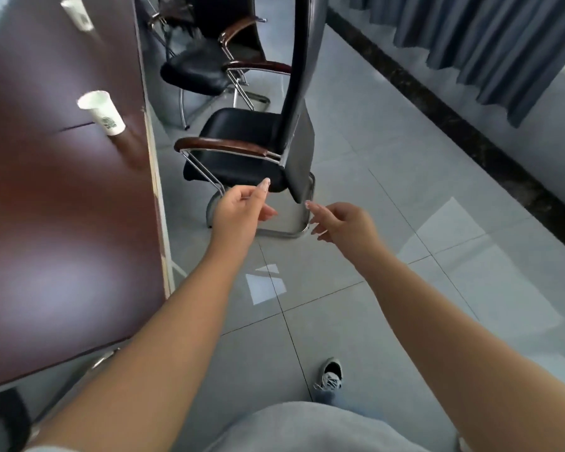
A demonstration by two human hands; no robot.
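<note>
In the head view, the black chair [242, 138] stands in the middle of the frame, on the grey tiled floor [388, 197], just right of the dark red-brown table [62, 207]. It has a padded black seat, a tall black backrest [302, 76] rising to the top edge of the frame, a brown wooden armrest [222, 145] and a bent chrome tube frame [284, 233] as its base. The seat faces the table.

My left hand [238, 207] is stretched out just below the seat's front edge. Its fingers [265, 185] are loosely bent and relaxed, with the index finger pointing up at the seat cushion. They grasp nothing, and I cannot tell if the fingertip touches the cushion. My right hand [343, 223] is to the right of it, below the lower corner of the backrest. Its fingers [317, 208] are spread loosely and half open, and they hold nothing. One fingertip is very near the backrest corner, but contact is not clear.

A white paper cup [103, 112] stands on the table in the left part of the frame, and another cup [77, 13] at the upper left. A second chair [196, 70] of the same kind is behind the first. A grey curtain [503, 44] hangs at the upper right.
</note>
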